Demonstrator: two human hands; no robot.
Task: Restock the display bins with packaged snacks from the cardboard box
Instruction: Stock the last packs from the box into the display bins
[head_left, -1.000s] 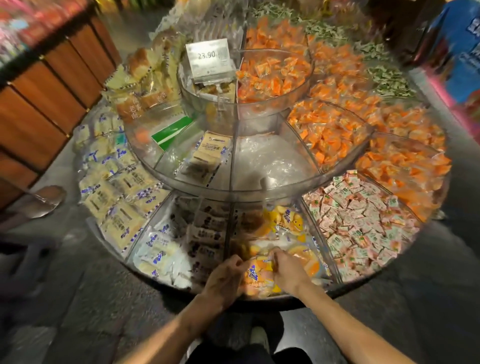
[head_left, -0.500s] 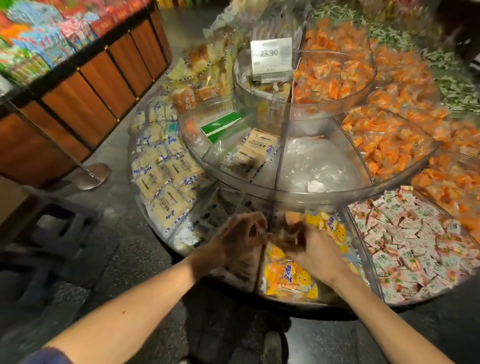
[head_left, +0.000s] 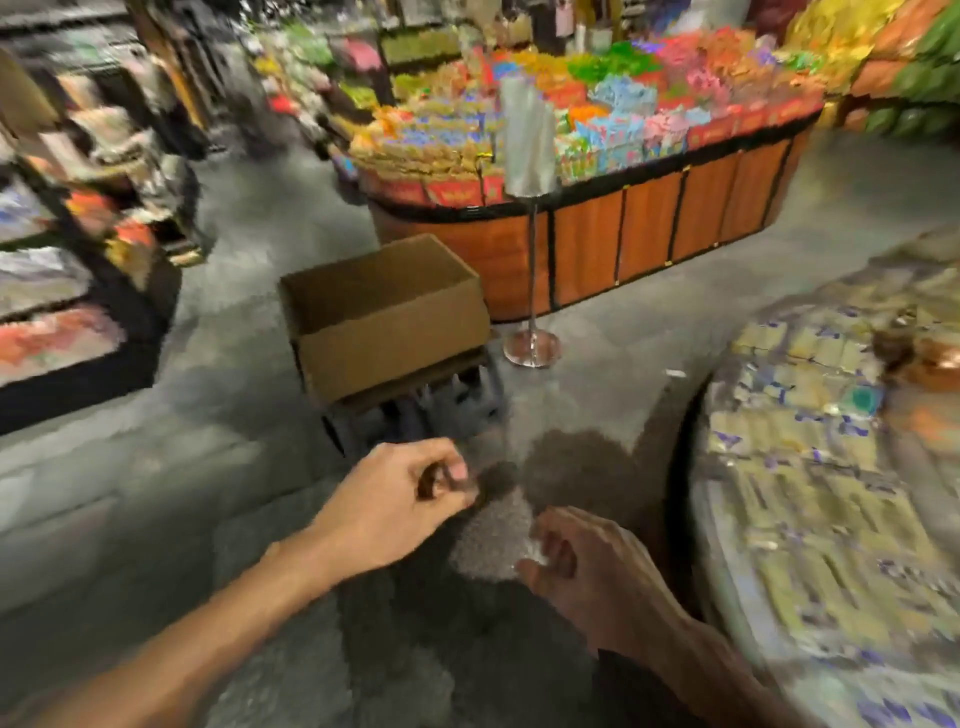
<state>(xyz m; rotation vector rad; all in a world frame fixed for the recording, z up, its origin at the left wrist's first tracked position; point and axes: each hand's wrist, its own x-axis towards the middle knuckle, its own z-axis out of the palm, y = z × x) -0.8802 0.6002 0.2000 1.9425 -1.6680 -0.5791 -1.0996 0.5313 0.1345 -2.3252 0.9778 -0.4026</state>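
The left hand hung over the floor with its fingers curled in against the thumb, nothing visible in them. Just to its right, the right hand was lower and blurred; whether its bent fingers held anything could not be told. Beyond the left hand, the open cardboard box sat on a dark crate. The display bins of packaged snacks lay right of the right hand.
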